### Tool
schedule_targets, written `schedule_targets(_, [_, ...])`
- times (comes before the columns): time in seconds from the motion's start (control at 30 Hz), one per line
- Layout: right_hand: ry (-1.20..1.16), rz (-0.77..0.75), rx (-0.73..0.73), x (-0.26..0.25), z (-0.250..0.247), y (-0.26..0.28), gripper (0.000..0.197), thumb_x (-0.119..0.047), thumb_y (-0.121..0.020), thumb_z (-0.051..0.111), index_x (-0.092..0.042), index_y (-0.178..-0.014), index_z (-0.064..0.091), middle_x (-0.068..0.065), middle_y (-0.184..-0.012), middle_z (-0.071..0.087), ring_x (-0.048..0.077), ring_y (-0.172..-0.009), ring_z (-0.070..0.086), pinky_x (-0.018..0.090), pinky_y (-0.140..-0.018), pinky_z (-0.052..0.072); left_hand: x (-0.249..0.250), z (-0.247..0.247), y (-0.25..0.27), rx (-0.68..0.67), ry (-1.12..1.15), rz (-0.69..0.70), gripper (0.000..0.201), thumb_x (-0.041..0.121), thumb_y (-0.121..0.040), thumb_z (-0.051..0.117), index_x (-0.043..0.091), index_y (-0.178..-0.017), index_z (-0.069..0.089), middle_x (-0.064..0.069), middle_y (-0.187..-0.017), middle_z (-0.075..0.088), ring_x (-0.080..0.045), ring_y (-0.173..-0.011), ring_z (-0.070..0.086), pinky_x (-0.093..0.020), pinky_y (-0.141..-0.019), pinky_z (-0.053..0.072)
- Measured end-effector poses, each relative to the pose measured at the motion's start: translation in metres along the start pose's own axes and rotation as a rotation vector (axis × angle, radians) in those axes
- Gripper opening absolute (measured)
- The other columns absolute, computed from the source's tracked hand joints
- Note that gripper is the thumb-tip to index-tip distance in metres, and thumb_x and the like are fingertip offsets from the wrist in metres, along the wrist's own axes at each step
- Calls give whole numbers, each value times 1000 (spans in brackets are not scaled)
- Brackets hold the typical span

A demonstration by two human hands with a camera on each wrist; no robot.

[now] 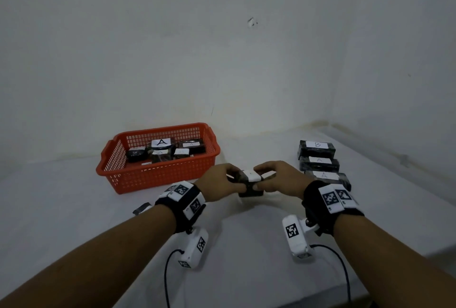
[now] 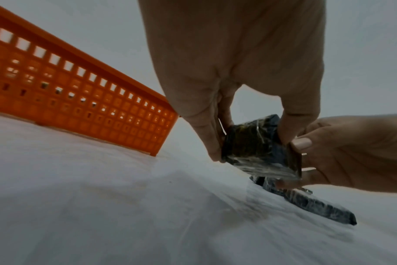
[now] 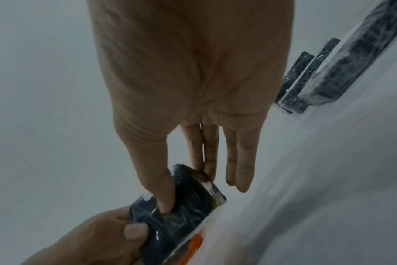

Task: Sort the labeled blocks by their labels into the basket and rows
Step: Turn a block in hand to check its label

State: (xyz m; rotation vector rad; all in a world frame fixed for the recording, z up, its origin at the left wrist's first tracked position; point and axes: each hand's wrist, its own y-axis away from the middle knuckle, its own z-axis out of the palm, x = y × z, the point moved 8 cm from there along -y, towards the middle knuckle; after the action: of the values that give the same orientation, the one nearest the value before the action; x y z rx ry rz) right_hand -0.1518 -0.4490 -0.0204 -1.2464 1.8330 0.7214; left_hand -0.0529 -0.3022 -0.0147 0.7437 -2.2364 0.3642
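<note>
Both hands hold one dark, plastic-wrapped block (image 1: 250, 176) with a white label, just above the white table. My left hand (image 1: 237, 181) pinches its left end, seen close in the left wrist view (image 2: 249, 141). My right hand (image 1: 259, 179) pinches the right end with thumb and fingers (image 3: 188, 188). Under it a second dark block (image 2: 306, 202) lies on the table. The label's letter is not readable. The orange basket (image 1: 158, 177) at the back left holds several blocks labeled A. At the right is a row of three blocks: B (image 1: 317, 148), A (image 1: 319, 163), A (image 1: 328, 178).
The table's right edge (image 1: 419, 228) runs close behind the row. A small black and white object (image 1: 142, 208) lies left of my left wrist. White walls close off the back and right. The basket wall (image 2: 79, 93) stands just left of my left hand.
</note>
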Motion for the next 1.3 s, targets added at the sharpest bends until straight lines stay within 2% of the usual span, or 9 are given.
schedule_targets(0.1, [-119,-24,-3,-8,12,2,56,-12,-85,83,-12,-136,61,3,-131,66,24,-108,70,29,-81,59,-2,-9,10,18,108,14,37,18,-84,81,12,-118,70,-2,-110,75,-18,-103,71,-35,-97,58])
schedule_targets(0.2, [-315,-32,5,-16,25,7,54,-10,-88,80,-8,-137,58,8,-127,66,30,-115,68,45,-99,58,-1,-18,23,22,256,18,32,13,-87,76,7,-118,72,-12,-112,76,-27,-106,71,-36,-95,58])
schedule_targets(0.37, [-417,-147,80,-39,31,26,43,-10,-85,82,-5,-126,68,13,-118,74,29,-109,73,34,-88,62,3,-26,47,-49,475,33,46,22,-81,77,8,-125,69,-15,-121,74,-28,-115,71,-44,-106,55])
schedule_targets(0.47, [-550,-163,31,-47,42,37,37,-8,-86,81,-4,-121,70,17,-116,75,33,-111,72,39,-95,59,4,-35,62,-7,483,82,32,14,-94,72,8,-125,70,-11,-118,76,-23,-112,73,-39,-103,56])
schedule_targets(0.57, [-631,-165,-55,-55,58,49,39,-8,-88,78,0,-125,67,18,-120,74,33,-115,71,41,-102,56,-3,-43,79,54,529,85,27,14,-96,68,7,-122,72,-10,-116,77,-22,-112,73,-39,-103,56])
schedule_targets(0.77, [-662,-196,0,-64,75,70,33,-9,-92,73,1,-124,70,19,-118,75,32,-115,71,40,-103,56,-4,-46,110,49,641,90,34,21,-95,71,9,-127,69,-9,-124,74,-23,-117,71,-37,-104,56])
schedule_targets(0.93, [-686,-157,-27,-71,90,80,31,-16,-97,68,-1,-123,71,21,-118,74,33,-116,70,38,-100,58,-8,-54,128,117,558,75,26,16,-97,68,11,-122,73,-5,-115,78,-20,-112,73,-38,-103,57])
schedule_targets(1.13, [-672,-173,-2,-74,94,87,30,-19,-95,71,0,-119,73,21,-115,75,34,-115,70,41,-99,59,-13,-49,142,120,616,74,30,17,-99,66,9,-127,70,-9,-121,76,-23,-117,71,-47,-108,53])
schedule_targets(1.3, [-588,-190,-65,-72,104,97,32,-13,-89,78,-11,-120,74,10,-116,77,24,-116,71,42,-108,52,-15,-50,154,176,643,80,27,14,-100,63,7,-125,71,-8,-121,76,-22,-116,72,-45,-107,54])
